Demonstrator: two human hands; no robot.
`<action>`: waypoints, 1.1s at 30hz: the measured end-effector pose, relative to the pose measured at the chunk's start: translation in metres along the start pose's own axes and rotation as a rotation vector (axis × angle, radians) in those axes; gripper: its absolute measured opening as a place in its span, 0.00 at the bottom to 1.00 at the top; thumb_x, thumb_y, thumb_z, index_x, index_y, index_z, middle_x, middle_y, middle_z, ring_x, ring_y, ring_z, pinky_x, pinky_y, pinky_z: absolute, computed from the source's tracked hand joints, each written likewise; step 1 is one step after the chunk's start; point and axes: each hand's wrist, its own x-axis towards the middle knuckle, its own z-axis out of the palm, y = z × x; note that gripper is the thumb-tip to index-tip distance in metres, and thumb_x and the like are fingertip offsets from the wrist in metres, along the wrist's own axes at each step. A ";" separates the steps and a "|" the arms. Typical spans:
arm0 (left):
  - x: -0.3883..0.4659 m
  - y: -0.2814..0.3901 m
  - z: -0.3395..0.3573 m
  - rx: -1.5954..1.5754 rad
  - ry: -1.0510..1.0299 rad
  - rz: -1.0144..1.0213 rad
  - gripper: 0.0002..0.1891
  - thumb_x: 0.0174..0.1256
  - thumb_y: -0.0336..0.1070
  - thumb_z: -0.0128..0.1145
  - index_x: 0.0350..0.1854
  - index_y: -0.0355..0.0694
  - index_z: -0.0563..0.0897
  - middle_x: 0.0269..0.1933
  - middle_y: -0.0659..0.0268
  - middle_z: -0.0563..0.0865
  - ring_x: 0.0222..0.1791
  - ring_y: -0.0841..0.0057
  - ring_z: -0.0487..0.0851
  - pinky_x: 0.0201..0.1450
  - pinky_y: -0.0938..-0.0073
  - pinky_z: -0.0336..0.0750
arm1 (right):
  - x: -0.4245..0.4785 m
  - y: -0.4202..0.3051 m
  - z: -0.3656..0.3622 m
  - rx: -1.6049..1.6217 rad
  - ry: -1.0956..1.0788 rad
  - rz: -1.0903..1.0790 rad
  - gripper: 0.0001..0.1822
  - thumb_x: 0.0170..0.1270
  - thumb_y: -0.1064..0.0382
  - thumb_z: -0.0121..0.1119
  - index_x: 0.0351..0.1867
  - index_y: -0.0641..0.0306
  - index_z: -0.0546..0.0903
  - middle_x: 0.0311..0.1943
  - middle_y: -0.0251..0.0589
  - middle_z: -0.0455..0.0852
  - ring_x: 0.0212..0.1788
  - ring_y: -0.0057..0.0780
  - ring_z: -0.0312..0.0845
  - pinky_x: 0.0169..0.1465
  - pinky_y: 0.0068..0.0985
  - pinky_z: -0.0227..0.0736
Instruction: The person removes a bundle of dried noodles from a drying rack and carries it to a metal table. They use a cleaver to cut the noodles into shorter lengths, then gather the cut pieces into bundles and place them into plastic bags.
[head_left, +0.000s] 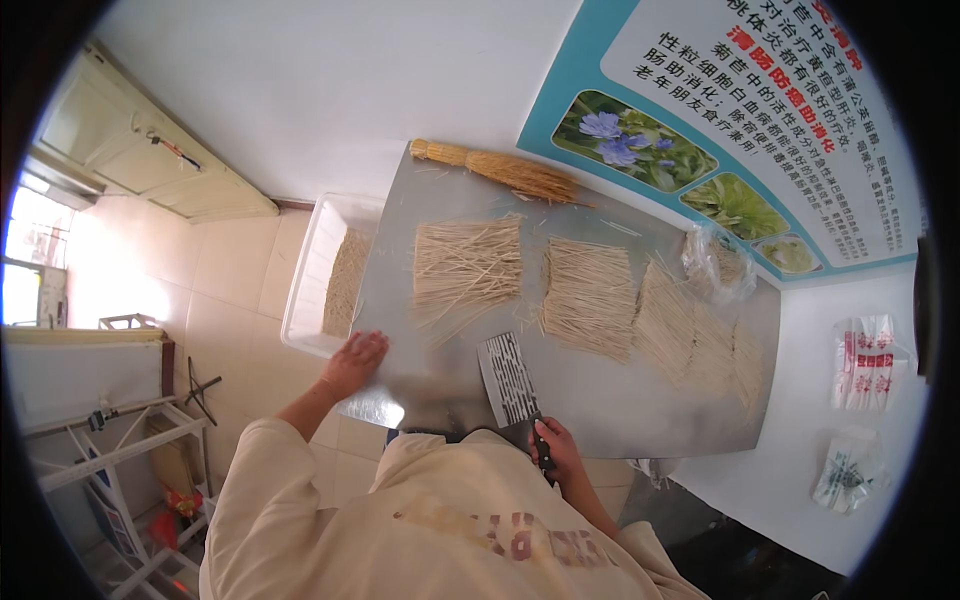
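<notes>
My right hand (556, 448) grips the black riveted handle of a cleaver (510, 381), whose broad blade, patterned dark and light, lies over the front of the metal table (442, 367). At the table's left edge rests my left hand (360, 361), palm down with nothing held. Beyond the blade are a loose, crisscrossed pile of thin pale sticks or noodle-like strands (466, 262) and a neater bundle (589, 292). Slanting bundles (667, 319) of the same strands lie farther right.
A straw whisk broom (510, 171) lies along the back edge. A clear plastic bag (718, 262) of strands sits at the back right. Left of the table, a white plastic bin (309, 292) holds short tan pieces (345, 281). Plastic bags (864, 364) hang on the right wall.
</notes>
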 end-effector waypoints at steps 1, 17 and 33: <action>0.006 -0.012 -0.003 0.040 0.003 -0.044 0.27 0.70 0.40 0.52 0.72 0.41 0.74 0.78 0.64 0.68 0.81 0.66 0.60 0.83 0.54 0.51 | 0.008 0.005 0.001 0.030 -0.003 0.029 0.10 0.77 0.56 0.58 0.46 0.60 0.75 0.29 0.36 0.82 0.20 0.24 0.76 0.21 0.26 0.72; 0.261 -0.011 -0.054 0.081 0.110 -0.218 0.25 0.64 0.35 0.58 0.64 0.36 0.75 0.62 0.59 0.78 0.66 0.64 0.73 0.70 0.58 0.68 | 0.107 -0.045 0.078 0.327 -0.253 -0.011 0.14 0.75 0.53 0.61 0.50 0.59 0.78 0.29 0.35 0.83 0.21 0.25 0.77 0.26 0.26 0.73; 0.276 0.017 -0.108 0.098 -0.205 -0.239 0.21 0.61 0.35 0.62 0.57 0.36 0.75 0.40 0.62 0.88 0.39 0.65 0.90 0.47 0.66 0.79 | 0.169 -0.098 0.128 0.154 -0.158 -0.042 0.35 0.73 0.42 0.63 0.71 0.64 0.72 0.65 0.47 0.79 0.68 0.35 0.75 0.68 0.36 0.71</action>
